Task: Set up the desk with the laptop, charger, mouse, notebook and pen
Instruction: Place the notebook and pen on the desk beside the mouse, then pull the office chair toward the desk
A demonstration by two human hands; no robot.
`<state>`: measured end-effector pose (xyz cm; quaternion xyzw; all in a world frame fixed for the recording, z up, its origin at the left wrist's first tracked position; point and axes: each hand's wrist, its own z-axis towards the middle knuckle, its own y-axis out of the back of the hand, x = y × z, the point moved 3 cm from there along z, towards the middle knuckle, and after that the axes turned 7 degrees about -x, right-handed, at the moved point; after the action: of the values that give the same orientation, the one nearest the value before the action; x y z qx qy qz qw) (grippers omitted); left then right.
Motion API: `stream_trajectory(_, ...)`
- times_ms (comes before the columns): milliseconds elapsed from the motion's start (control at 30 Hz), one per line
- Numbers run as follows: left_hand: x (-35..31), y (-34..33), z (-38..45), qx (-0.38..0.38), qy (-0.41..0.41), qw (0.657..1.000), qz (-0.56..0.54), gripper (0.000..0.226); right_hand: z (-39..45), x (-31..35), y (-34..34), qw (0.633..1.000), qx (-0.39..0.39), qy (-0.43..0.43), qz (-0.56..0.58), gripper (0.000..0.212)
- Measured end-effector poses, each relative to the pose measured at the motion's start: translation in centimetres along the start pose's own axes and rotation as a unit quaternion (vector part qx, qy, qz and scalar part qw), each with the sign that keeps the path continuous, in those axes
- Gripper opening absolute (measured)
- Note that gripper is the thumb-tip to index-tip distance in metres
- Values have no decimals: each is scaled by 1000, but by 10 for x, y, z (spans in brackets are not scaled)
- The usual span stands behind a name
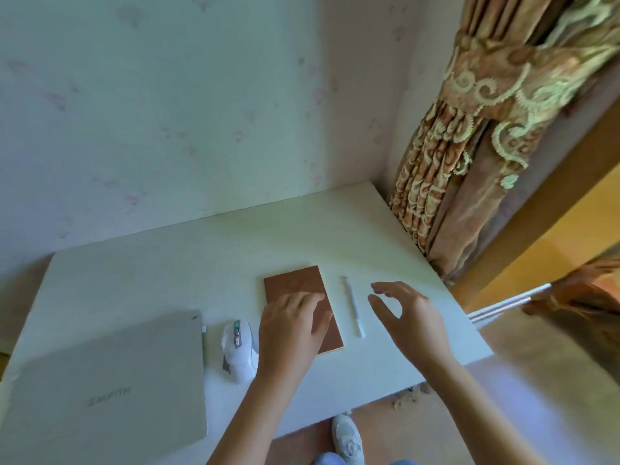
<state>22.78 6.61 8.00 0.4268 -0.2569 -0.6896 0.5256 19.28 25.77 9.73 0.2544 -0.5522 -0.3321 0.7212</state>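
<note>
A closed silver laptop [110, 380] lies at the desk's front left. Right of it sits a white mouse [239, 350] with a green light. A small white plug [203, 329] shows at the laptop's far right corner. A brown notebook [295, 283] lies flat near the middle, and my left hand [292, 330] rests on its near half with fingers spread. A white pen [353, 305] lies right of the notebook. My right hand [407, 313] hovers just right of the pen, fingers relaxed and apart, holding nothing.
The white desk [201, 256] stands against a pale wall, its right edge next to a patterned brown curtain [469, 135]. White rods [503, 305] stick out beyond the right edge. My shoe [347, 437] shows on the floor below the front edge.
</note>
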Motion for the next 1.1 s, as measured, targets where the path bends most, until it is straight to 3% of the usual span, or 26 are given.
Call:
stream_trajectory(300, -28, 45, -30, 18, -96, 991, -87, 31, -110, 24, 54, 991, -76, -101, -36, 25)
stream_trajectory(567, -75, 56, -58, 91, -178, 970, -139, 26, -187, 17, 94, 970, -162, -172, -65, 26)
stream_trajectory(1100, -253, 41, -135, 178, -354, 889, -228, 20, -318, -48, 206, 897, -288, -313, -119, 22)
